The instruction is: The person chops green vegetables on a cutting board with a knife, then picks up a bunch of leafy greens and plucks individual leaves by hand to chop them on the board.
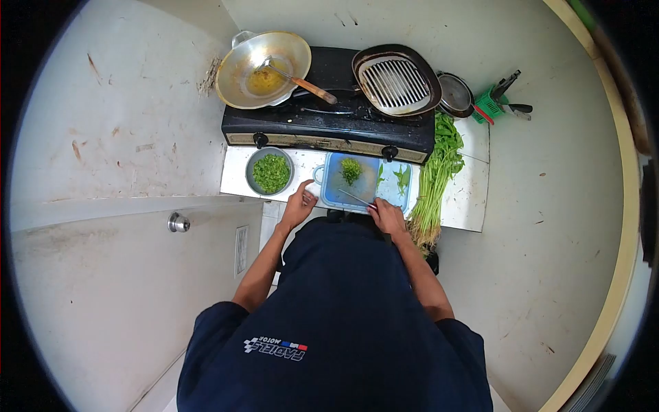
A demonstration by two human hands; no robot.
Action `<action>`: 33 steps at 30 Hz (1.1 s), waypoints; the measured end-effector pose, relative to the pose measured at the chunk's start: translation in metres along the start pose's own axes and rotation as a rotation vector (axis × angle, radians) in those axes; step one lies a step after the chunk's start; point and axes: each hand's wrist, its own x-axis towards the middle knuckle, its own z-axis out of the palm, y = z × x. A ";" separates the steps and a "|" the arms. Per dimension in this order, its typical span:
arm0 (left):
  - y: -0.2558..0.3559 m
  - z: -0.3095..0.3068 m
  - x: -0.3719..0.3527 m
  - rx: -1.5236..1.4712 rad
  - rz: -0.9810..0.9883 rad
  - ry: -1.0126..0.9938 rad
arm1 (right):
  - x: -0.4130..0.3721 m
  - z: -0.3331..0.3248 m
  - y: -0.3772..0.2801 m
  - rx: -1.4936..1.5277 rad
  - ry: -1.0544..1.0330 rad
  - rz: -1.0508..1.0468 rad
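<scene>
A blue cutting board lies at the counter's front edge, with a small heap of chopped greens and a few loose leaves on it. My right hand is closed round the handle of a knife, whose blade points left across the board. Just left of the board, at the counter edge, my left hand holds nothing, its fingers somewhat apart. Beyond it stands a grey bowl filled with chopped greens.
Behind the board is a black gas stove carrying a wok with a wooden-handled spatula and a grill pan. Rooted leafy greens hang over the counter edge. A small pan and green basket sit at right.
</scene>
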 end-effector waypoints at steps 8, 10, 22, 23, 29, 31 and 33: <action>0.009 -0.006 -0.022 -0.094 -0.027 0.050 | 0.061 -0.011 -0.005 -0.076 0.058 -0.009; 0.014 -0.007 -0.020 -0.098 -0.028 0.021 | 0.065 -0.020 -0.013 -0.045 0.054 0.032; 0.054 0.029 0.049 0.101 0.193 -0.287 | 0.019 -0.028 -0.019 0.029 0.120 0.086; 0.052 0.035 0.054 0.152 0.207 -0.292 | 0.014 -0.027 -0.019 0.066 0.143 0.091; 0.052 0.036 0.059 0.140 0.130 -0.242 | -0.009 -0.018 -0.017 0.247 0.186 0.150; 0.045 0.037 0.059 0.109 0.092 -0.232 | -0.020 -0.015 -0.015 0.339 0.177 0.188; 0.042 0.038 0.058 0.118 0.102 -0.237 | -0.030 -0.014 -0.009 0.359 0.174 0.219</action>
